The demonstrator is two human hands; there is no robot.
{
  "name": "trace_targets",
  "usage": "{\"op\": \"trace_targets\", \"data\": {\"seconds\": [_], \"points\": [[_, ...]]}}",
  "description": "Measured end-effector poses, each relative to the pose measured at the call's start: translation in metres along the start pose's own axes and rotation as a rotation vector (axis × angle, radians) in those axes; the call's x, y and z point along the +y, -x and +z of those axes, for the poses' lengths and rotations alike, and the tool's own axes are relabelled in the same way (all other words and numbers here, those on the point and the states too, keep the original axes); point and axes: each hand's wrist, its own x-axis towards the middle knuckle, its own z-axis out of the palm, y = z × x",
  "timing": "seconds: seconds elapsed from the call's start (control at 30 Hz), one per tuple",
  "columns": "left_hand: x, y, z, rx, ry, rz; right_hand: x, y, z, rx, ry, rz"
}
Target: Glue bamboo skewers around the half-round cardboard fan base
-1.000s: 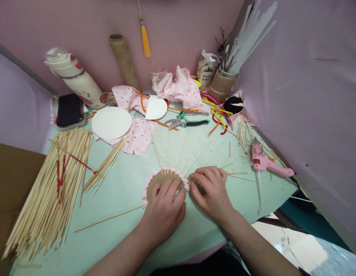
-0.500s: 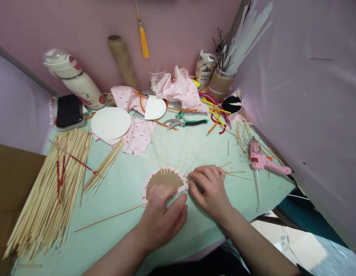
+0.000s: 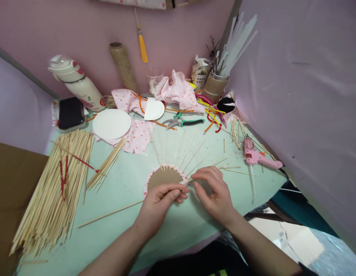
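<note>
From where I stand, taking the half-round board (image 3: 163, 180) as the clock's centre, a brown box (image 3: 17, 184) sits at the far left, beside a big heap of thin sticks (image 3: 54, 188) at nine o'clock, with red ties lying on it. A black-topped tub (image 3: 71, 112) and a cream bottle (image 3: 87, 92) stand around ten, the white oval (image 3: 111, 123) nearer in the same direction, and a smaller bunch of sticks (image 3: 105, 166) between nine and ten. A lone stick (image 3: 111, 213) points out toward eight. The twine cone (image 3: 124, 69) is at eleven. The board lies on the green tabletop (image 3: 123, 245), rimmed with dotted pink cloth, sticks fanning from its curved edge between eleven and two. The left hand (image 3: 163, 201) is at six, its thumb and fingertips drawn together by the board's near edge; I can't tell whether they pinch anything. Pruners (image 3: 185, 122) lie past twelve. At three, the right hand (image 3: 214, 188) has its fingertips by the board's right corner; I can't tell if they grip a stick. The pink glue gun (image 3: 260, 156) rests between two and three.
</note>
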Motion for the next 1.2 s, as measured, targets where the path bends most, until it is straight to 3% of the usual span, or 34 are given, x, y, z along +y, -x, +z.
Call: {"op": "trace_targets", "data": {"seconds": [0.13,0.43,0.57,0.67,0.73,0.87,0.97,1.07,1.13,1.2], "points": [[0.001,0.001,-0.002,-0.075,0.303,-0.164,-0.007,0.003,-0.003,-0.05,-0.021,-0.004],[0.001,0.008,-0.004,-0.234,0.249,-0.091,-0.014,0.002,0.001,0.044,0.138,-0.097],[0.002,0.008,-0.004,-0.291,0.305,-0.12,-0.002,0.002,-0.001,0.082,0.121,0.028],[0.004,0.006,-0.003,-0.253,0.375,-0.145,0.009,0.002,-0.011,0.192,0.111,0.146],[0.003,0.005,-0.003,-0.217,0.373,-0.176,0.012,0.003,-0.024,0.166,0.082,0.186],[0.001,0.005,-0.003,-0.245,0.239,-0.234,0.003,0.008,-0.065,-0.162,-0.001,0.128],[0.002,0.006,-0.003,-0.372,0.061,-0.238,-0.001,0.02,-0.101,-0.549,0.004,0.066],[0.004,0.007,-0.002,-0.442,-0.071,-0.186,0.003,0.036,-0.132,-0.864,0.044,0.153],[0.005,0.007,0.002,-0.419,-0.137,-0.145,0.005,0.044,-0.146,-0.993,0.032,0.217],[0.003,0.007,0.006,-0.389,-0.195,-0.082,0.007,0.045,-0.154,-1.044,0.03,0.298]]}}
